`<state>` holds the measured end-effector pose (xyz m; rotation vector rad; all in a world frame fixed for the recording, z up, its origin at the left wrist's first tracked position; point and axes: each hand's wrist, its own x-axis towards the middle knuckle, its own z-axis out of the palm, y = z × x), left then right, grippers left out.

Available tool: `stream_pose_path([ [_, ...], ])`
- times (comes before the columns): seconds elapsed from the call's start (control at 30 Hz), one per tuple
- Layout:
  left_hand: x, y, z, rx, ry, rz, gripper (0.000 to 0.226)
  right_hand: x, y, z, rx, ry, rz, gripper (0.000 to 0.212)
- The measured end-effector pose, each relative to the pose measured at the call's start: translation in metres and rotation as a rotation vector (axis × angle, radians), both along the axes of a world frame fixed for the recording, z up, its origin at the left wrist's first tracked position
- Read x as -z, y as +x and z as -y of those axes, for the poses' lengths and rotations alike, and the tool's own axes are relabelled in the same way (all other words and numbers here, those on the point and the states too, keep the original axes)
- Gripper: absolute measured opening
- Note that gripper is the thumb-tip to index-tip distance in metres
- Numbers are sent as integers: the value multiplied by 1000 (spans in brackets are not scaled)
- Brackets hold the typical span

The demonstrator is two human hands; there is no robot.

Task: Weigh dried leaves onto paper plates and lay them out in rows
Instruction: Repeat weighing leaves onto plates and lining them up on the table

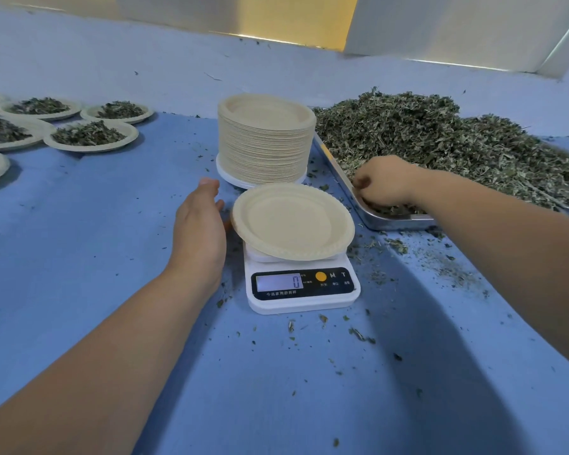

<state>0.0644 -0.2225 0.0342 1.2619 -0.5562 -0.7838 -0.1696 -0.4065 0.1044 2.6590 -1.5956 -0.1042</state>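
An empty paper plate (pixel 293 221) sits on a white kitchen scale (pixel 301 287) whose display reads 0. My left hand (pixel 199 224) lies flat beside the plate's left rim, fingers straight and holding nothing. My right hand (pixel 386 183) reaches into the near corner of a steel tray (pixel 352 195), its fingers curled into the dried leaves (pixel 440 142) heaped there. A tall stack of paper plates (pixel 265 139) stands just behind the scale.
Several filled plates (pixel 91 134) lie in rows at the far left on the blue table cloth (pixel 96 224). Leaf crumbs are scattered around the scale and in front of the tray. A wall runs along the table's back edge.
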Motion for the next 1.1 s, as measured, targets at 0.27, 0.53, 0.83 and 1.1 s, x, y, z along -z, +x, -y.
stream_pose_path([
  [0.27,-5,-2,-7,41,-34,21,27,1,-17,-20,38,211,-19,40],
  [0.53,-8,-4,-12,31,-31,29,38,-4,-15,-38,124,207,146,38],
  [0.83,-5,-3,-10,29,-38,44,29,26,-10,-45,59,-33,314,64],
  [1.1,-3,-1,-9,29,-22,56,28,11,-12,-30,137,-170,535,60],
])
